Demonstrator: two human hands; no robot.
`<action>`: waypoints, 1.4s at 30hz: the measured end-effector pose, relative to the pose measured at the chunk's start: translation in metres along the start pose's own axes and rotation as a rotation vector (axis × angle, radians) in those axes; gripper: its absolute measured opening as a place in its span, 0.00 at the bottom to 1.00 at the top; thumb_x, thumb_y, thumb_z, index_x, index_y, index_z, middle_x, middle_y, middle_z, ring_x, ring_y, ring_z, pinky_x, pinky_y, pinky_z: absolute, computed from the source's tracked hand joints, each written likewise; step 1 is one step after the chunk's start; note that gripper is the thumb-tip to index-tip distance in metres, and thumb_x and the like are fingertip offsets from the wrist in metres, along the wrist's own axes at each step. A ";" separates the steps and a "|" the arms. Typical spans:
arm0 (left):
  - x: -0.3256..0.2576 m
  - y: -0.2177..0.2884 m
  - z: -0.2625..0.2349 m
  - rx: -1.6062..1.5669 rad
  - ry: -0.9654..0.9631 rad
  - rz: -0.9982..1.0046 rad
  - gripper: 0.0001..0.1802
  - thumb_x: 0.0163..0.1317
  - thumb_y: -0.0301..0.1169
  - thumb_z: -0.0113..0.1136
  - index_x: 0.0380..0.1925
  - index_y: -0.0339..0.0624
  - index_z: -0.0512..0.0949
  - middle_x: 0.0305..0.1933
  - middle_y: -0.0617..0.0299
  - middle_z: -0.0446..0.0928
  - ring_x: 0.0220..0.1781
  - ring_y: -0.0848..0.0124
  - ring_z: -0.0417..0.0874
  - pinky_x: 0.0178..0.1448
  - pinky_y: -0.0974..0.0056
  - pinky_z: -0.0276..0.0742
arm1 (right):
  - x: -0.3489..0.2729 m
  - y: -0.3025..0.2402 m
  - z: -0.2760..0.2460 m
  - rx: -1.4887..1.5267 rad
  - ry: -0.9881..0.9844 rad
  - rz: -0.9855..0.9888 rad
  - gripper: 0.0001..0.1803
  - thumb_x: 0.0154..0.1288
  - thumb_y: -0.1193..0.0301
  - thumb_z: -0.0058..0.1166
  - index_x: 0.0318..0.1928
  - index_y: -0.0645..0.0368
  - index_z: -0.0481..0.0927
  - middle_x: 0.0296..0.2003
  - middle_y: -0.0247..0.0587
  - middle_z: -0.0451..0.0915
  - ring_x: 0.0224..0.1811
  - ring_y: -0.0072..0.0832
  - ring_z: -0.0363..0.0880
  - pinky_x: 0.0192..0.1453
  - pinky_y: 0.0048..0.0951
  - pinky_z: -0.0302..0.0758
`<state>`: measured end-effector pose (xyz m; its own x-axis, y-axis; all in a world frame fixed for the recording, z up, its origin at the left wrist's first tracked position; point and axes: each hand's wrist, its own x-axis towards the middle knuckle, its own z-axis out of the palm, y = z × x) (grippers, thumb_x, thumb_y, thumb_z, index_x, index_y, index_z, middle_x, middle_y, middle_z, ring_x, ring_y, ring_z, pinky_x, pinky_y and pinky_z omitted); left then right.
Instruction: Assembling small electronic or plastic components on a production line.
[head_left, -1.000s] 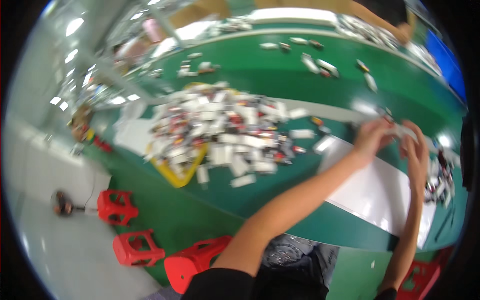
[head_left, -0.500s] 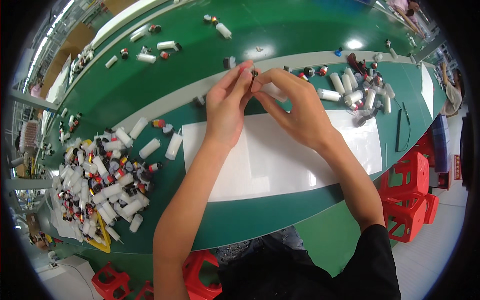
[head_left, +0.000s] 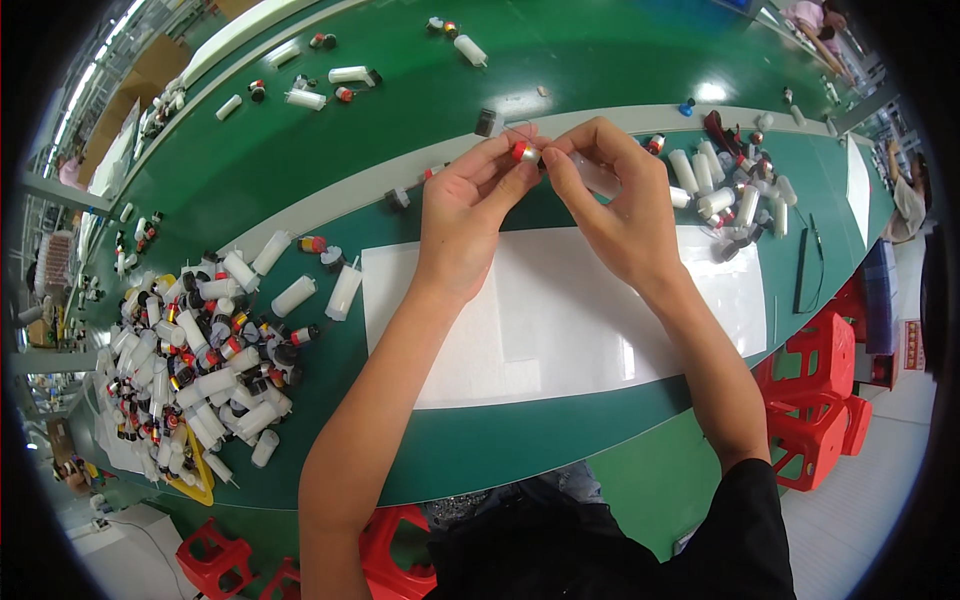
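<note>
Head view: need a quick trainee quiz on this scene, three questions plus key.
1. True or false: the large heap of white plastic cylinders lies to the right of the white rectangular sheet.

2. Relative to the green tabletop, the red plastic stools stand:
a) on top of it
b) past its near edge
c) past its far edge

3. What does the bare left hand hold at its fingertips?

Key:
1. False; it lies to the left.
2. b
3. A small cylindrical part with a red end.

White cylinder (head_left: pixel 598 177) partly hidden, left arm (head_left: pixel 372 425) cropped
</note>
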<state>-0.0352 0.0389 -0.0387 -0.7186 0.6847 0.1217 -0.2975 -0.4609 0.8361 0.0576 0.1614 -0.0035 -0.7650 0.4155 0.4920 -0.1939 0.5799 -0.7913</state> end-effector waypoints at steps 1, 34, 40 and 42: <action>-0.001 0.002 0.000 0.015 -0.025 -0.011 0.21 0.68 0.22 0.59 0.61 0.30 0.74 0.56 0.55 0.79 0.58 0.70 0.79 0.66 0.66 0.75 | 0.000 0.002 -0.001 -0.007 0.008 0.007 0.09 0.64 0.73 0.60 0.36 0.68 0.78 0.29 0.45 0.83 0.29 0.29 0.80 0.40 0.29 0.77; -0.006 0.010 -0.001 0.051 -0.075 -0.065 0.17 0.73 0.27 0.54 0.56 0.27 0.75 0.60 0.49 0.76 0.60 0.66 0.80 0.70 0.59 0.75 | 0.006 0.000 -0.011 0.033 -0.121 0.032 0.08 0.62 0.74 0.63 0.36 0.66 0.78 0.30 0.43 0.83 0.33 0.28 0.80 0.42 0.27 0.76; 0.002 0.025 -0.007 0.310 -0.092 0.100 0.19 0.73 0.27 0.54 0.61 0.31 0.73 0.55 0.50 0.80 0.55 0.65 0.83 0.65 0.63 0.79 | 0.013 -0.011 -0.018 -0.124 -0.153 -0.078 0.18 0.61 0.65 0.68 0.47 0.62 0.80 0.38 0.44 0.83 0.36 0.30 0.80 0.47 0.31 0.76; 0.000 0.043 -0.006 0.297 -0.085 0.115 0.19 0.73 0.28 0.54 0.61 0.31 0.73 0.54 0.50 0.81 0.53 0.65 0.84 0.63 0.63 0.80 | 0.013 -0.018 -0.017 -0.320 0.027 -0.243 0.20 0.60 0.65 0.69 0.50 0.60 0.80 0.43 0.45 0.82 0.38 0.36 0.80 0.48 0.33 0.77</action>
<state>-0.0511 0.0156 -0.0058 -0.6783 0.6879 0.2582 -0.0123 -0.3620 0.9321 0.0622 0.1683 0.0233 -0.7031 0.2549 0.6639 -0.1630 0.8510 -0.4993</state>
